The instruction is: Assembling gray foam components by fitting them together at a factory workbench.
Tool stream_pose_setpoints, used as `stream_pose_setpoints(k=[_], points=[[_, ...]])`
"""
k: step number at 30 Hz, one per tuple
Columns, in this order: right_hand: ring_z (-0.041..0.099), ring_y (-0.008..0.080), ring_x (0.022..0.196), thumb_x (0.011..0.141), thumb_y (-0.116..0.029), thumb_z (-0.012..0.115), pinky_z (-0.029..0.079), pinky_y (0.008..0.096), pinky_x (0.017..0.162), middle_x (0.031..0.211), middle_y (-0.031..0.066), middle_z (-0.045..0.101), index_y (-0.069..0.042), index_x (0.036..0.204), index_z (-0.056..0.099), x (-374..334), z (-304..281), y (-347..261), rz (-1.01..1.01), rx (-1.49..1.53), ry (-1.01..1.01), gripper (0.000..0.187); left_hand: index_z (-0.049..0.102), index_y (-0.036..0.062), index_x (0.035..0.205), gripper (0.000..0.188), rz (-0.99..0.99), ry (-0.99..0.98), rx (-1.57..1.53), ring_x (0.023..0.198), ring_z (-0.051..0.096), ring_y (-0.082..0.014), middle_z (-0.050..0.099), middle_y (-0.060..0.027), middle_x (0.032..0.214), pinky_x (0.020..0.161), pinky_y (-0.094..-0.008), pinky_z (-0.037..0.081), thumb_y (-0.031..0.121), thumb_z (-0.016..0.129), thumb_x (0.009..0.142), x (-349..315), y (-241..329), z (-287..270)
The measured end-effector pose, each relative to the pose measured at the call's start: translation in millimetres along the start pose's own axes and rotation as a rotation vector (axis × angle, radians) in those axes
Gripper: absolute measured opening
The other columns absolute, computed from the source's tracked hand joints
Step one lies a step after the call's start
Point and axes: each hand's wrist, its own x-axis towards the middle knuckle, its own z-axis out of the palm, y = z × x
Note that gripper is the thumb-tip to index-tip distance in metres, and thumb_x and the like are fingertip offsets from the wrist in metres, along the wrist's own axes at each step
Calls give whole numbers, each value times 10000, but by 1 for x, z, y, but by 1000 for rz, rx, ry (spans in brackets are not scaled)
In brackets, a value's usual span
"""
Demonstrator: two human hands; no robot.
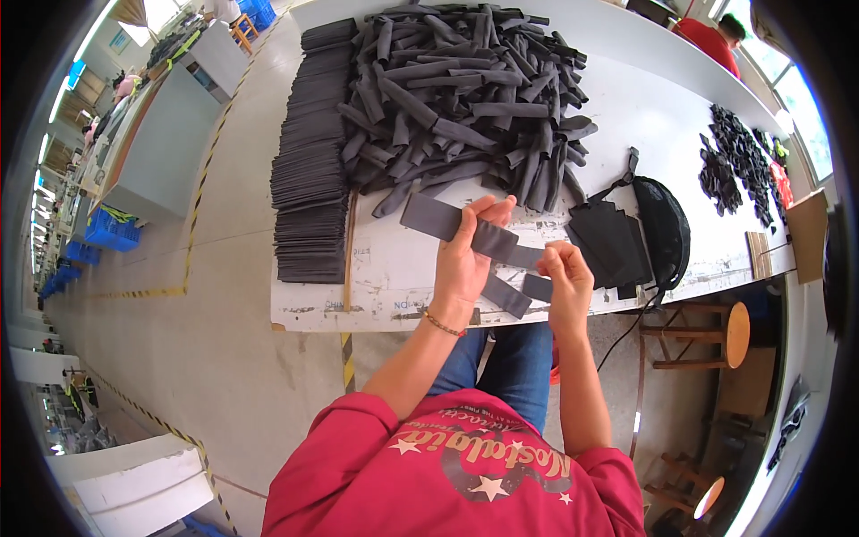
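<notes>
A dark grey fabric strip [431, 217] stretches between my two hands above the table's near edge. My left hand [458, 273] is closed round its middle, thumb on top, with the wide flat end sticking out to the left. At the narrower right part, my right hand [570, 285] pinches the cloth between thumb and fingers. Below the hands is another length of dark cloth [506, 295]; whether it belongs to the same strip I cannot tell. Just beyond lies a heap of rolled dark fabric tubes [447, 80].
A long stack of flat dark pieces [309, 179] lines the left of the white table [376, 268]. Right of my hands lie flat dark panels [613, 242] and a black pouch [662, 228]. A wooden stool [735, 336] stands at the right; a person in red [707, 40] is farther off.
</notes>
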Motion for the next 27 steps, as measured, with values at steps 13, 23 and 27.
stream_pose_setpoints(k=[13, 23, 27], points=[[536, 73, 716, 816, -48, 738, 446, 237, 679, 758, -4, 607, -11, 873, 686, -1, 27, -14, -230, -327, -66, 85, 598, -53, 1108, 295, 17, 235, 105, 993, 661, -323, 672, -195, 1055, 910, -408, 535, 174, 643, 926, -16, 23, -23], [605, 92, 590, 841, -67, 703, 453, 229, 566, 710, 51, 657, 7, 836, 619, -3, 20, -22, 197, -302, -288, 113, 575, -69, 1141, 300, -25, 287, 165, 1010, 655, -325, 657, -210, 1087, 907, -384, 529, 165, 598, 954, -9, 23, -28], [624, 106, 597, 842, -64, 706, 468, 240, 545, 720, 67, 660, 21, 819, 608, -2, 6, -10, 252, -151, -316, 131, 573, -71, 1145, 302, -48, 321, 132, 1003, 657, -323, 655, -208, 1092, 902, -381, 530, 165, 592, 958, -8, 18, -33]])
